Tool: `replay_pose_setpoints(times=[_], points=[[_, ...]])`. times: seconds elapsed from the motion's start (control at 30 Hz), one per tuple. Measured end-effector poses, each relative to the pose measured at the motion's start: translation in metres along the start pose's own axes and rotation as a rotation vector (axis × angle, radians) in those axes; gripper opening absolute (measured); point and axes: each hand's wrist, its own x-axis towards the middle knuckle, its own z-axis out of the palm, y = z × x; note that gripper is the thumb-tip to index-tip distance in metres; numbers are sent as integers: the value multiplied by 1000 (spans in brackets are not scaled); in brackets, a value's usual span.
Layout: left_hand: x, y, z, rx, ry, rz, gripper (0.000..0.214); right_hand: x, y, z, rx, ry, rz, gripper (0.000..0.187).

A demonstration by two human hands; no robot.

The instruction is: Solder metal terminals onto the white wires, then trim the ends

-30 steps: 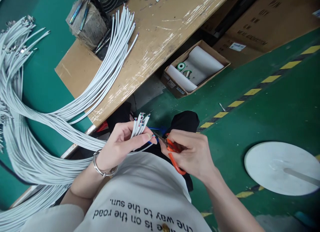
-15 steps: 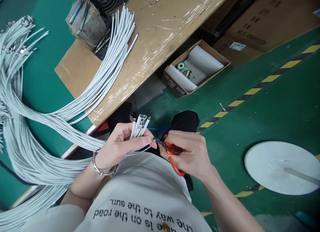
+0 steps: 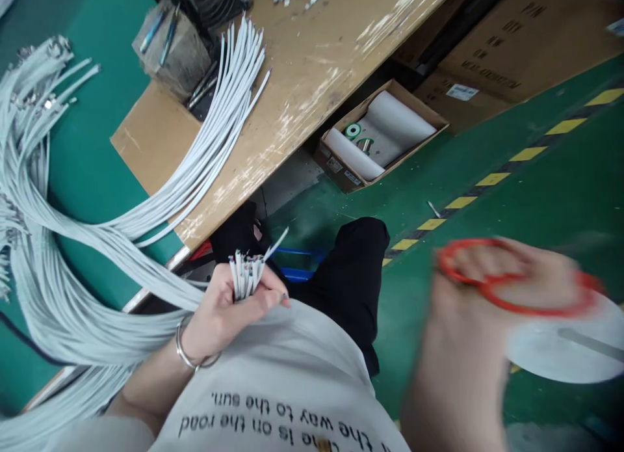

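In my left hand (image 3: 244, 309) I grip a bundle of white cables (image 3: 245, 276) near their cut ends, where small coloured wires show. One cable end sticks out above the others. The long cables (image 3: 160, 266) run from this hand back to the left over the table. Out to the right, my right hand (image 3: 526, 276) is smeared by motion, with the orange handles of a pair of scissors (image 3: 507, 299) around its fingers. The blades of the scissors cannot be made out.
Another fan of white cables (image 3: 214, 146) lies on the brown tabletop (image 3: 312, 75). A block with pen-like metal tools (image 3: 173, 55) stands at the back left. Below the table edge is a carton with spools (image 3: 385, 130). A round white disc (image 3: 565, 348) stands at the right.
My right hand has swung away to the right with the scissors, off the wire at my left fingertips. My left hand and its cable bundle have dropped slightly towards my body.
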Motion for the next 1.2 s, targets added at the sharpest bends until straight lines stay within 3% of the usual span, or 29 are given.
replay_pose_setpoints(times=[0.07,0.17,0.3,0.4,1.2], points=[[3,-1,-2,-13,69,14,26,9,5,-13,48,109,4,25],[12,3,1,-66,120,87,24,10,-3,1,43,153,-12,36],[16,10,4,-106,102,123,19,2,-27,42,-19,-165,-68,40],[15,9,3,-121,71,111,19,2,-37,55,-32,-288,-131,41],[12,9,-2,-154,2,30,22,6,-37,56,-24,-390,-246,38]])
